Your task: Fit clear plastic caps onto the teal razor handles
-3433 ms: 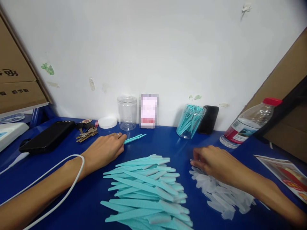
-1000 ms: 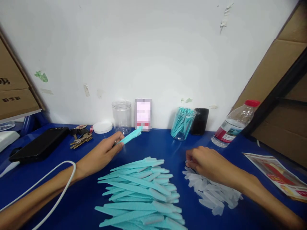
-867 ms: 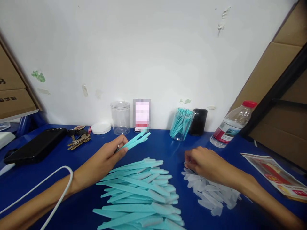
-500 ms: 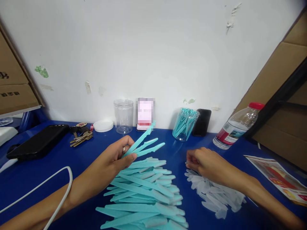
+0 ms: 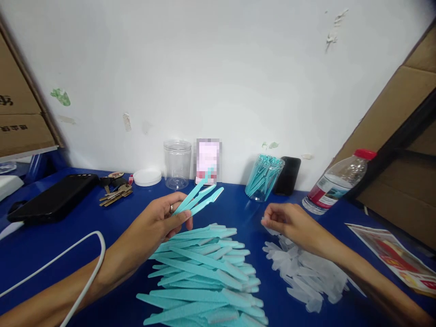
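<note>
My left hand (image 5: 165, 220) is closed around the handle ends of three turquoise eyebrow razors (image 5: 203, 194), fanned out with their blade ends pointing up and to the right. Below it lies a heap of the same kind of razors (image 5: 204, 272), most with blade ends to the right. My right hand (image 5: 289, 225) is pinched at the fingertips on a small translucent blade cap (image 5: 263, 221), which its fingers mostly hide. Under that hand spreads a pile of frosted clear caps (image 5: 306, 277) on the blue table.
Along the wall stand a clear jar (image 5: 177, 165), a lit phone (image 5: 208, 156), a jar of turquoise sticks (image 5: 264, 179) and a dark phone (image 5: 288, 176). A water bottle (image 5: 335, 186) leans at right. Keys (image 5: 116, 193), a white lid (image 5: 147, 177) and a power bank (image 5: 56, 197) lie left; a white cable (image 5: 102, 247) crosses my left forearm.
The razors in my left hand have tilted and shifted slightly down and left. My right hand has lifted a little off the cap pile, with a cap at its fingertips.
</note>
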A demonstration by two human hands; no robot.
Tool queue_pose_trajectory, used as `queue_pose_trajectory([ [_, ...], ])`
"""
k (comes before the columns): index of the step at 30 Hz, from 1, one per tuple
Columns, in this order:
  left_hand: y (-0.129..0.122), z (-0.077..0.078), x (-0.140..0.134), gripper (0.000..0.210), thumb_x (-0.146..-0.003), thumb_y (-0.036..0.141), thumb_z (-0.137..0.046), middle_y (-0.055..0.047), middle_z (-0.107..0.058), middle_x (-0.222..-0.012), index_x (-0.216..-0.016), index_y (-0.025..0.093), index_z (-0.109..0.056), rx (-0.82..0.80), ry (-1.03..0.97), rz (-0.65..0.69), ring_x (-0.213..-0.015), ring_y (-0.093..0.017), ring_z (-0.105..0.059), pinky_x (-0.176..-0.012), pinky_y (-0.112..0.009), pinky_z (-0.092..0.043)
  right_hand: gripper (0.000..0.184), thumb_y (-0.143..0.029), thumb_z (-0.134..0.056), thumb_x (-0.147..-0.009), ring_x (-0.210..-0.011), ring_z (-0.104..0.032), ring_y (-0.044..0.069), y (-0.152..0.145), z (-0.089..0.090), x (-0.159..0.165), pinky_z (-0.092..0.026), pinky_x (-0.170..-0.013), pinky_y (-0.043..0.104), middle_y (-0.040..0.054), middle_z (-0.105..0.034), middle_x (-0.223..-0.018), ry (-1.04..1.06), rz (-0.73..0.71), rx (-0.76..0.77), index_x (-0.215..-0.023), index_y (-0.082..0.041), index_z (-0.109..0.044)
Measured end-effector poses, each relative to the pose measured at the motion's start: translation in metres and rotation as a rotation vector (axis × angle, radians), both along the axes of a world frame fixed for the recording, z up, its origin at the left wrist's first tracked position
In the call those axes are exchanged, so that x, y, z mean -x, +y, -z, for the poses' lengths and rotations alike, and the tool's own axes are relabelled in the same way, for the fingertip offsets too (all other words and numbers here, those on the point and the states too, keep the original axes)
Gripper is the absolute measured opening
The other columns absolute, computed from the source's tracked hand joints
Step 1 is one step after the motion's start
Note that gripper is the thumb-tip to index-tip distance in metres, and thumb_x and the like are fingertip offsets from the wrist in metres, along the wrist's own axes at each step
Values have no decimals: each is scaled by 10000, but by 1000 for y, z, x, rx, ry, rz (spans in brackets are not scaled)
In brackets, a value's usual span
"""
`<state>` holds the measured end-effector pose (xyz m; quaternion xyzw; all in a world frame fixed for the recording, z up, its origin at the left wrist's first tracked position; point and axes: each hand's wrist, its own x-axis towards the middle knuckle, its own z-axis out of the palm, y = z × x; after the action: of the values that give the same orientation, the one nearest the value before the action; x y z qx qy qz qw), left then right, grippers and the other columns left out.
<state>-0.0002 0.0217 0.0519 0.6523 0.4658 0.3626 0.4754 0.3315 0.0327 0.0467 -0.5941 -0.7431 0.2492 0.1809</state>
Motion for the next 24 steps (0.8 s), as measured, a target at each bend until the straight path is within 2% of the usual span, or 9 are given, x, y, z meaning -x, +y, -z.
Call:
queue_pose_trajectory([
  [3, -1, -1, -1, 338, -868, 532, -665, 29, -572, -680, -811, 206, -593, -6, 1, -15, -512, -88, -322, -477, -223, -244, 337, -531, -593, -918, -632, -529, 162, -1, -6, 3, -396, -569, 283, 7, -598, -721, 134, 31, -2, -804, -215, -585],
  [6, -5, -3, -3, 318, -869, 506, -657, 44, -539, -663, -783, 213, -570, -14, 1, -27, -515, -91, -322, -481, -223, -249, 386, -578, -666, -894, -596, -521, 147, -6, -13, 10, -385, -506, 253, -8, -580, -670, 354, 61, 58, -810, -203, -621],
  [10, -12, -4, -7, 325, -871, 494, -654, 48, -508, -658, -746, 217, -540, -25, 6, -20, -565, -110, -374, -520, -223, -304, 397, -551, -769, -867, -653, -632, 151, -15, -15, 20, -470, -537, 234, 54, -715, -793, 698, 74, 182, -787, -180, -650],
  [12, -15, -2, -9, 332, -883, 517, -635, 48, -488, -658, -755, 223, -548, -35, 3, -19, -580, -120, -374, -534, -229, -319, 397, -544, -794, -859, -604, -630, 137, -19, -13, 25, -460, -497, 216, 54, -730, -793, 801, 79, 246, -798, -181, -642],
  [16, -23, 1, -13, 344, -894, 550, -606, 44, -413, -674, -756, 238, -568, -65, -15, -41, -603, -144, -350, -539, -246, -326, 384, -489, -852, -835, -488, -456, 66, -29, -10, 35, -341, -405, 157, -26, -606, -660, 971, 103, 302, -783, -184, -625],
  [19, -28, 1, -15, 327, -862, 527, -674, 33, -433, -705, -739, 242, -573, -50, -40, 15, -641, -161, -387, -562, -251, -369, 356, -448, -877, -827, -471, -282, 40, -37, -10, 43, -232, -372, 140, -65, -487, -626, 1097, 164, 351, -797, -180, -645],
  [22, -31, -1, -16, 292, -875, 515, -699, 20, -524, -770, -800, 245, -616, 78, -95, 148, -705, -174, -460, -625, -252, -426, 349, -433, -904, -805, -486, -173, 42, -43, -9, 50, -163, -369, 142, -78, -416, -621, 1233, 241, 425, -798, -187, -658],
  [24, -32, -1, -17, 301, -891, 533, -694, 26, -524, -780, -838, 247, -617, 167, -129, 188, -692, -162, -443, -630, -248, -419, 361, -414, -932, -774, -494, -161, 48, -44, -7, 52, -159, -366, 146, -74, -408, -622, 1295, 281, 451, -768, -190, -649],
])
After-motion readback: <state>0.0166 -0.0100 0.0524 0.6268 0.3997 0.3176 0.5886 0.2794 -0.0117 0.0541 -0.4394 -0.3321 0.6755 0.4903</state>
